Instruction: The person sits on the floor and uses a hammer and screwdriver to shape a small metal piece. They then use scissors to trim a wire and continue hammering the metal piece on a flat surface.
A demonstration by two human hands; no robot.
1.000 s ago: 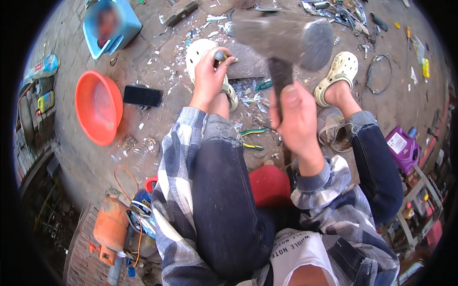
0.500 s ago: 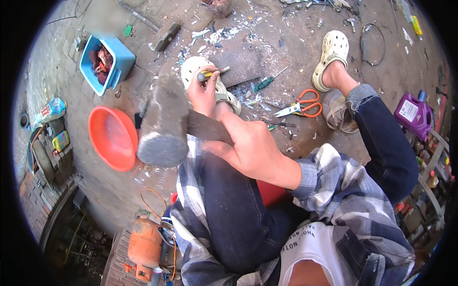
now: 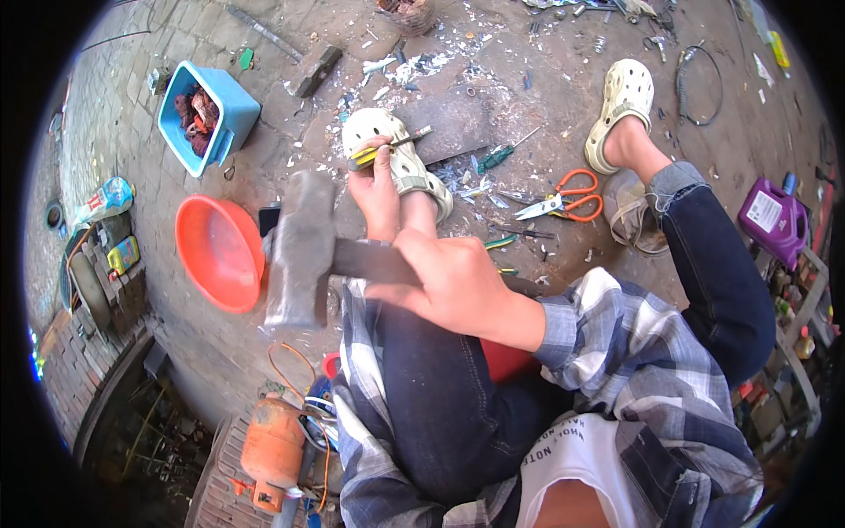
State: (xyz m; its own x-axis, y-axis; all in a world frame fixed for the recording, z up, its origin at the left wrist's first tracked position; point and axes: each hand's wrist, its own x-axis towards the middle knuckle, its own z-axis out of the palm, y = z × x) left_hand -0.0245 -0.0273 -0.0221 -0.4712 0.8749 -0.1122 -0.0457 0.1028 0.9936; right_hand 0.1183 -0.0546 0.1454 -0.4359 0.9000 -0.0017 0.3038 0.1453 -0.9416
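My left hand (image 3: 378, 195) is closed round the yellow-and-black handle of a screwdriver (image 3: 361, 158), beside my cream clog. Its shaft points right over a flat metal plate (image 3: 444, 121), and a small pale cylindrical piece (image 3: 424, 132) shows at the tip. My right hand (image 3: 462, 286) grips the dark handle of a sledgehammer (image 3: 302, 251). The heavy grey head is raised in front of my knee, to the left of the hand. Right of the plate lie a green-handled screwdriver (image 3: 495, 158) and orange-handled scissors (image 3: 563, 201).
An orange basin (image 3: 220, 255) and a blue bin (image 3: 233, 110) of reddish scrap stand on the left. Another hammer (image 3: 317, 72) lies beyond. Metal and plastic bits litter the ground around the plate. A purple jug (image 3: 775, 224) is at right, an orange gas cylinder (image 3: 271, 444) at lower left.
The hammer head has turned in view, its face now pointing downward, and is less blurred. The screwdriver's tip shows more clearly past my fingers. The whole view has shifted slightly.
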